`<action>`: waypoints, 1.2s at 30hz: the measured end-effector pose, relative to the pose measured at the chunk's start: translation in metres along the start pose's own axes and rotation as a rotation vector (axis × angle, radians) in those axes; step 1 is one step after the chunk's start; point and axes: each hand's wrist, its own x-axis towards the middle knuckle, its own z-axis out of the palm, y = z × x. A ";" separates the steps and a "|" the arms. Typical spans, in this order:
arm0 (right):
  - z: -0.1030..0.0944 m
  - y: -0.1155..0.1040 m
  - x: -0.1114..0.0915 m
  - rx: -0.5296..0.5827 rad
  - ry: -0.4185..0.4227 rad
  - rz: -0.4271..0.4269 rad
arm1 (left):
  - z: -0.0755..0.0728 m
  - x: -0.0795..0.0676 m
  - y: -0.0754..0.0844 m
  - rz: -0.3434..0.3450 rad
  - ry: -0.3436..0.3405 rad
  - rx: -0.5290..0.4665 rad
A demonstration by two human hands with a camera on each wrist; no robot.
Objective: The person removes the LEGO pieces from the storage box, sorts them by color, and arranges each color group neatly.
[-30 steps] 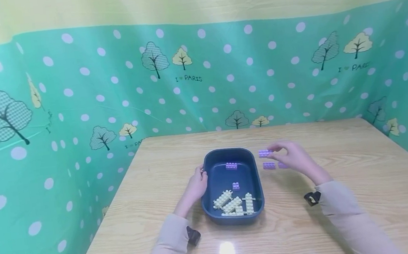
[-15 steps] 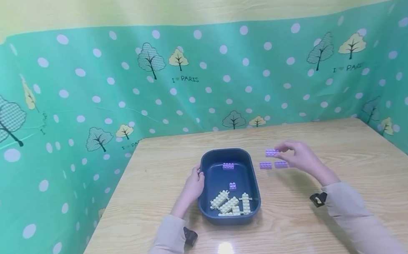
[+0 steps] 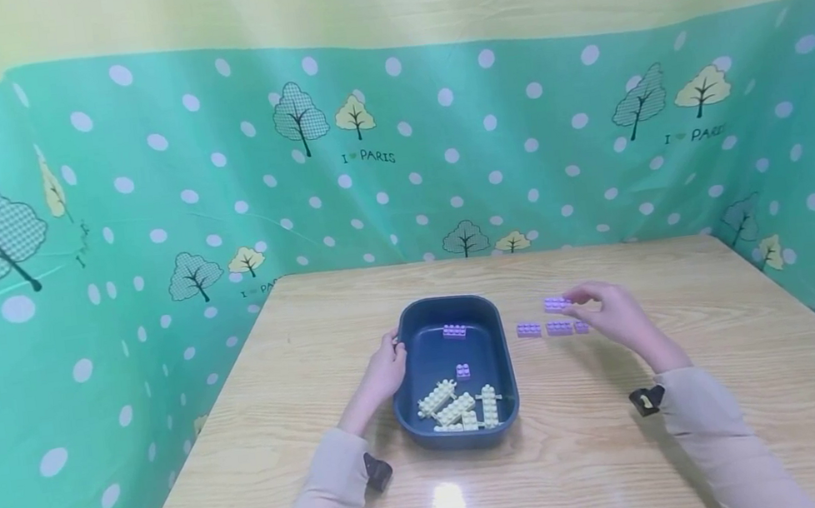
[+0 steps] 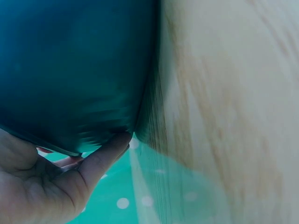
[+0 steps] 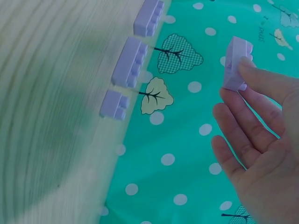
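Observation:
My left hand (image 3: 385, 370) grips the left side of a dark blue rectangular box (image 3: 461, 440); in the left wrist view the thumb lies against its outer wall (image 4: 79, 79). Between thumb and fingertips, my right hand (image 3: 617, 316) pinches a purple toy building brick (image 3: 556, 303), held above the table to the box's right. Below it three more purple bricks stand in a row: a long one (image 3: 529, 330), a second long one (image 3: 558, 328) and a short one (image 3: 581, 327). The right wrist view shows the pinched brick (image 5: 236, 63) apart from the row.
Inside the box lie a long purple brick (image 3: 454, 331), a short purple brick (image 3: 462, 372) and several cream pieces (image 3: 455, 409) bunched at the near end. The wooden table (image 3: 299, 358) runs back to a green polka-dot curtain (image 3: 342, 211).
My right hand has moved rightward along the row with the pinched brick, uncovering the short brick at the row's right end. The left hand keeps its grip on the box.

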 end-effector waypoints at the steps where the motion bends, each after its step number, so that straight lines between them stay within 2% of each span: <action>1: 0.000 0.001 0.000 0.000 -0.001 0.002 | 0.000 0.000 0.000 0.002 0.002 0.000; 13: -0.004 0.019 -0.007 -0.015 0.012 0.005 | 0.001 -0.001 -0.001 0.004 0.000 -0.004; 36: -0.014 0.050 -0.013 -0.054 -0.057 0.066 | 0.001 0.001 -0.002 -0.010 0.000 -0.001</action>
